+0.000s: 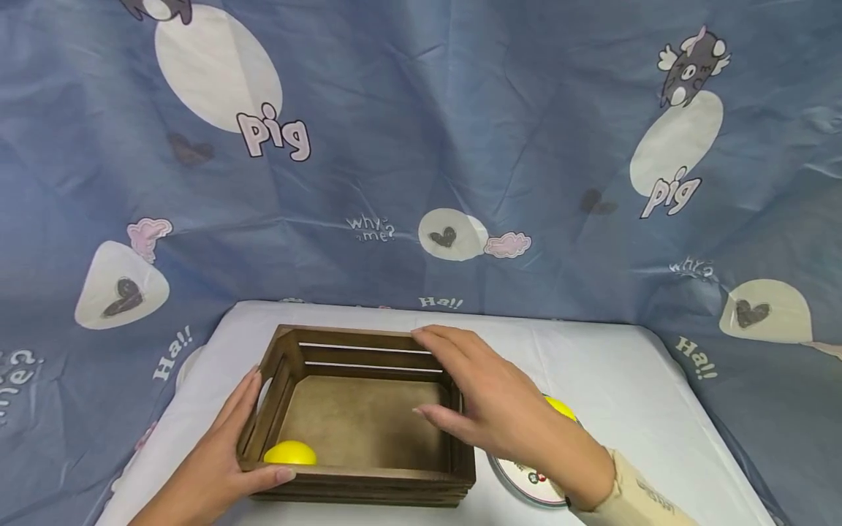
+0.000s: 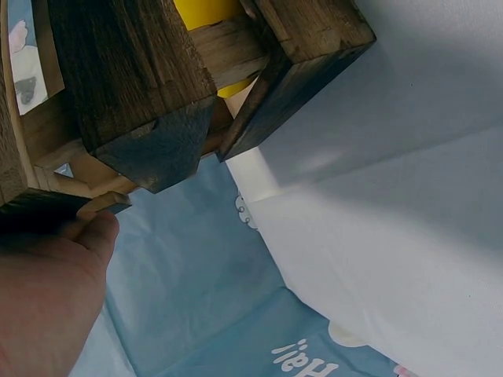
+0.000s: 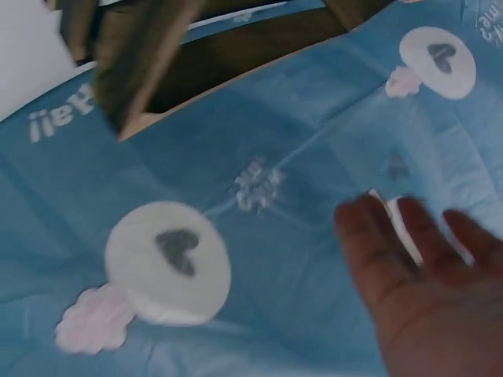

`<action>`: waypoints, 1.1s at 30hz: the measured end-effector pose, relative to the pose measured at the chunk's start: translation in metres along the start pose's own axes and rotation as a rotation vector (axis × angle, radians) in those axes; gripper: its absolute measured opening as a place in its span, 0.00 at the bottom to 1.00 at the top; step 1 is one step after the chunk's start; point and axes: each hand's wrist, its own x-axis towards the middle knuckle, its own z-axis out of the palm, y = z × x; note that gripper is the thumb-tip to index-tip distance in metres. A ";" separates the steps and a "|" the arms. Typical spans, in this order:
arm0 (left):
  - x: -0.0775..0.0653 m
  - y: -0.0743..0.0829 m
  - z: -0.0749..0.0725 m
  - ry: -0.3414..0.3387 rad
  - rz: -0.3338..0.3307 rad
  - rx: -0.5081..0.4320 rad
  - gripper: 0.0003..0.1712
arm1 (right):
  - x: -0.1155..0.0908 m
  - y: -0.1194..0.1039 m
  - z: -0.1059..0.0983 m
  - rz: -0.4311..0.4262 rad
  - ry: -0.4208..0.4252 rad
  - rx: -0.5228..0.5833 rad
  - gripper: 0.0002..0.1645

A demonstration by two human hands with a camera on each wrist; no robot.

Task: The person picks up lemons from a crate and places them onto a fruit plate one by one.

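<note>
A brown slatted wooden crate (image 1: 368,473) sits on the white-covered table. My left hand (image 1: 220,464) holds its near left corner, thumb over the front rim and fingers along the left end. From the left wrist view, that hand (image 2: 55,290) is at the edge of a crate slat (image 2: 102,206). Inside the crate, at the near left corner, lies a smooth, rounded yellow thing (image 1: 290,453). Over the crate's right end, my right hand (image 1: 490,394) reaches with extended fingers and thumb spread apart. In the right wrist view this hand (image 3: 432,290) is blurred, with nothing in its grasp.
To the right of the crate stands a white plate (image 1: 520,478) with a dark rim, partly hidden under the right forearm. Another yellow thing (image 1: 559,407) shows on it. A blue printed cloth (image 1: 559,168) hangs behind the table (image 1: 612,409) and down its sides.
</note>
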 end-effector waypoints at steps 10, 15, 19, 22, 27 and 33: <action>0.000 0.002 0.001 0.011 0.000 -0.024 0.77 | 0.060 0.000 0.045 -0.130 -0.281 0.065 0.49; -0.001 0.004 -0.001 0.005 -0.015 -0.021 0.77 | 0.077 -0.008 0.063 -0.130 -0.419 0.018 0.54; -0.001 0.005 -0.003 -0.009 -0.038 -0.023 0.76 | 0.092 -0.018 0.077 -0.168 -0.519 -0.040 0.55; 0.000 0.006 -0.001 -0.018 -0.042 -0.037 0.76 | 0.100 -0.025 0.088 -0.178 -0.593 -0.079 0.53; 0.001 0.007 0.000 -0.017 -0.043 -0.047 0.76 | 0.112 -0.039 0.106 -0.177 -0.717 -0.131 0.51; -0.002 0.008 -0.003 -0.009 -0.048 -0.034 0.77 | 0.127 -0.058 0.128 -0.172 -0.792 -0.219 0.49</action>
